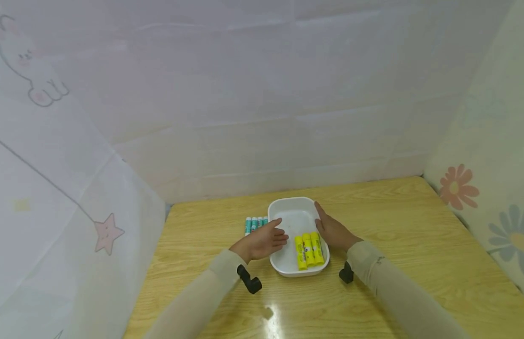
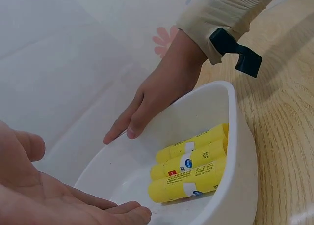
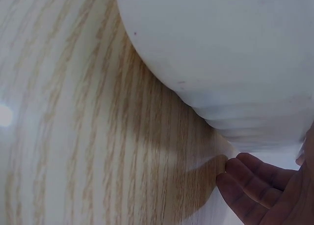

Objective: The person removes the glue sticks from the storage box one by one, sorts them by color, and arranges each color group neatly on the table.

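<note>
A white plastic basin (image 1: pixel 287 266) sits on the wooden table. Three yellow glue sticks (image 2: pixel 186 168) lie side by side in its near right part. At the basin's right side, my right hand (image 1: pixel 334 233) holds the rim, thumb over the inside and fingers along the outer wall; in the right wrist view those fingers (image 3: pixel 255 181) are close to the wall near the tabletop. My left hand (image 1: pixel 263 241) is over the left rim, palm turned up and fingers extended, holding nothing. Whether it touches the rim, I cannot tell.
Several teal tubes with white ends (image 1: pixel 254 223) lie in a row left of the basin, partly hidden by my left hand. The wooden table (image 1: pixel 384 212) meets a pale cloth wall at the back. Patterned cloth hangs at both sides.
</note>
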Tool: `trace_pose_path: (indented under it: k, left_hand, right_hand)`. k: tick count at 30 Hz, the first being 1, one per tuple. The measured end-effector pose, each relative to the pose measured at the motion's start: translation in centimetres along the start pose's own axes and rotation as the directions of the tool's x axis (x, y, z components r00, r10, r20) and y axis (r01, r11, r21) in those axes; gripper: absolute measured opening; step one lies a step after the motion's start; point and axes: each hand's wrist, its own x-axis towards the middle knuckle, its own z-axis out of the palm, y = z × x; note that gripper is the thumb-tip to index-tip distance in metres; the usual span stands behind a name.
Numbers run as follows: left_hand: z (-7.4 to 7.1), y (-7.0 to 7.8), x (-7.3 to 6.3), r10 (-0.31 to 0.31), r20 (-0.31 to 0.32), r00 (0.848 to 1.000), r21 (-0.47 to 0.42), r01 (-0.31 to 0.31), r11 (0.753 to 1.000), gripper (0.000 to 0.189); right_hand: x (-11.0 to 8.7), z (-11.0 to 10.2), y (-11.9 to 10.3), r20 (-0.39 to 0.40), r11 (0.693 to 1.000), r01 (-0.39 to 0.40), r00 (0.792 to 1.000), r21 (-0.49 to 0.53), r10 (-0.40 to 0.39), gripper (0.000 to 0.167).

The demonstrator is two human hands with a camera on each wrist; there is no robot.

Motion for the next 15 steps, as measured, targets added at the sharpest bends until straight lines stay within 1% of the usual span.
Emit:
trace_pose_path:
  k: [2,5,9,11,15]
  left_hand:
    - [0.2,0.0,0.1,-0.014,-0.001,1.0,0.013,0.014,1.0,0.09]
    - [0.5,-0.2,0.3,-0.037,0.003,0.999,0.026,0.036,0.999,0.09]
    - [0.8,-0.8,0.8,-0.071,0.02,0.997,0.028,0.071,0.997,0.083]
    - [1.0,-1.0,1.0,-0.082,0.027,0.996,0.043,0.081,0.996,0.079]
    - [1.1,-1.2,1.3,-0.092,0.038,0.995,0.072,0.089,0.993,0.073]
  right_hand:
    - [0.0,0.0,0.0,0.0,1.0,0.0,1.0,0.002,0.0,0.064]
    - [-0.1,0.0,-0.1,0.001,1.0,-0.006,1.0,0.005,0.006,0.064]
    - [-0.1,0.0,-0.3,0.006,1.0,-0.008,1.0,0.01,0.008,0.064]
    - [-0.2,-0.1,-0.4,0.004,1.0,-0.002,1.0,0.013,0.002,0.064]
    - [-0.2,-0.1,-0.4,-0.012,1.0,0.017,1.0,0.004,-0.017,0.063]
